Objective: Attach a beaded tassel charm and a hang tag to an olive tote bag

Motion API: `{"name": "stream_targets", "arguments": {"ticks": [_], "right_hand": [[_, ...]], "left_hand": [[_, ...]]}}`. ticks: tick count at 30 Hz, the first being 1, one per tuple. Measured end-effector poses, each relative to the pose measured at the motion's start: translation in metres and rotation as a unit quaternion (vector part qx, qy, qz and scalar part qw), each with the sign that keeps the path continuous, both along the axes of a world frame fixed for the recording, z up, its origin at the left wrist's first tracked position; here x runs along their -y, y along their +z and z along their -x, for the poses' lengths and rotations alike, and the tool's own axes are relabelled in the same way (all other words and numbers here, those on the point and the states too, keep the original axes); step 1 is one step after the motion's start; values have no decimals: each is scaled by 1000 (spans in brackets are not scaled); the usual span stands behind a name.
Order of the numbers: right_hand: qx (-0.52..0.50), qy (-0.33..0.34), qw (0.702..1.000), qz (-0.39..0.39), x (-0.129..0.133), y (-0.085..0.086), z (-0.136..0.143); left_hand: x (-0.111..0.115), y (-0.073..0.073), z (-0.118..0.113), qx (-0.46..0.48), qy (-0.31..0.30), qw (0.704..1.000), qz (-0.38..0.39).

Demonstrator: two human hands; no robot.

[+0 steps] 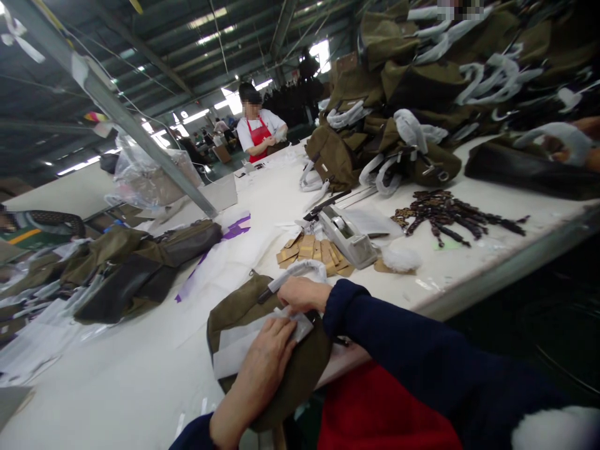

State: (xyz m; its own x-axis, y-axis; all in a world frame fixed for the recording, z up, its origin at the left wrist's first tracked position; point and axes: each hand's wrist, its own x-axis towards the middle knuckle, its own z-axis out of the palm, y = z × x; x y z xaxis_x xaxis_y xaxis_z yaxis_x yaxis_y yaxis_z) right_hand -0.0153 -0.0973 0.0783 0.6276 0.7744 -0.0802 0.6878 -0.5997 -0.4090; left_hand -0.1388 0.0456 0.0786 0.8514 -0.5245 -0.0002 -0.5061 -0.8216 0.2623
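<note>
An olive-green handbag (300, 375) lies at the table's near edge, with a handle (307, 269) wrapped in white padding. Across its side rests a white paper-like sheet (234, 345). My left hand (265, 356) lies over this sheet, its fingers stretched out and pressing it against the fabric. Just beyond, beside the handle, my right hand (300, 294) is closed, with its fingertips down at the sheet's upper edge. What those fingertips grip is hidden.
Brown cardboard tags (312, 250) and a grey tape dispenser (347, 237) sit beyond the bag. Dark braided straps (445, 215) lie to the right. Olive bags are piled at the back right (337, 156) and left (140, 269). A metal post (140, 137) slants on the left; a co-worker (257, 128) stands beyond.
</note>
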Motion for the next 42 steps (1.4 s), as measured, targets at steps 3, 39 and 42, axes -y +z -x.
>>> {"name": "stream_targets", "arguments": {"ticks": [3,39,42], "right_hand": [[3,8,1000,-14,7,6,8],[260,-128,914,-285,29,-78,140],[253,-136,920,-268,29,-78,139]], "left_hand": [[2,3,1,-1,4,1000,-7],[4,-20,5,126,76,988,35],[4,-21,5,135,81,987,28]]}}
